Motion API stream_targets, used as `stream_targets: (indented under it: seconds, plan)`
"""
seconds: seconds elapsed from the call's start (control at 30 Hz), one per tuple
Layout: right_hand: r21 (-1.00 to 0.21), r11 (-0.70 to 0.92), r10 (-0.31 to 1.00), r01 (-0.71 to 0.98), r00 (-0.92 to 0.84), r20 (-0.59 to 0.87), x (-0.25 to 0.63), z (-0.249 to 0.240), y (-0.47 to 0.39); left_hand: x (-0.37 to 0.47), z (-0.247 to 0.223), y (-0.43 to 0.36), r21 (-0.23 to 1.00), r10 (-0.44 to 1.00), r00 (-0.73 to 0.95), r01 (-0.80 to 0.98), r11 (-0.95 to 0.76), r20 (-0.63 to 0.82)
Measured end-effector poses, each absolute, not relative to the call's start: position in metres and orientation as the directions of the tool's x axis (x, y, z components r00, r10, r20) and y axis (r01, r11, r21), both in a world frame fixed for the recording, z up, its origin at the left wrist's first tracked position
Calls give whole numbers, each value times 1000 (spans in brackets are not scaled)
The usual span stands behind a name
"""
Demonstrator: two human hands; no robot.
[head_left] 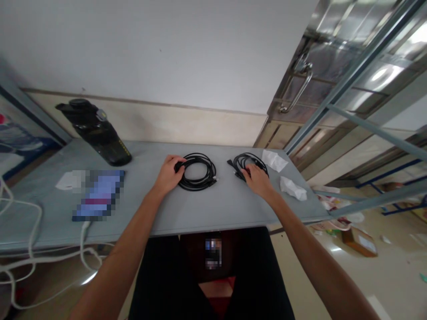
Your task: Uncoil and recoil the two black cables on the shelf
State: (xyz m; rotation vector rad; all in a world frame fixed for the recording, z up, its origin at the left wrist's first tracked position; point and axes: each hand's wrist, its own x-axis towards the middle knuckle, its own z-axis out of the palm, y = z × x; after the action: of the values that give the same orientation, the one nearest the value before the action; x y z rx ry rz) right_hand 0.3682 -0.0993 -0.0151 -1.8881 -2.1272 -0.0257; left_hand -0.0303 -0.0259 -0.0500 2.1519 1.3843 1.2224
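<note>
Two coils of black cable lie on the grey table. The left coil (211, 171) is a neat ring with connector ends at its lower right. My left hand (170, 172) is closed on its left side, thumb and fingers gripping the cable. The right coil (245, 158) is smaller and looser, with a connector poking out at its left. My right hand (256, 178) is closed over the lower part of it, and its fingertips pinch the cable. Both coils rest on the tabletop, apart from each other.
A black bottle (100, 135) stands at the back left. Near it lie a phone (100, 193) with a white cable (83, 235) plugged in and a white paper (65, 181). Crumpled white wrappers (274, 160) lie right of my right hand. A metal frame (353, 75) rises at the right.
</note>
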Motion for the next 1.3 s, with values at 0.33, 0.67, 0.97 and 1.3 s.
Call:
stream_targets:
  seconds: [0.33,0.67,0.97,1.3]
  plan:
    - [-197,177,969,964,-135,208,367,-22,-106,-31,-56,-23,633,838,173,581,-511,518]
    - [-314,79,974,946,-6,228,387,-14,-86,-31,-57,-23,633,830,184,566,-528,527]
    - [-679,61,897,731,258,358,397,39,-85,-30,-56,-24,644,843,180,571,-509,507]
    - [-721,659,606,213,418,677,354,213,-130,-27,-50,-31,624,832,121,605,-494,541]
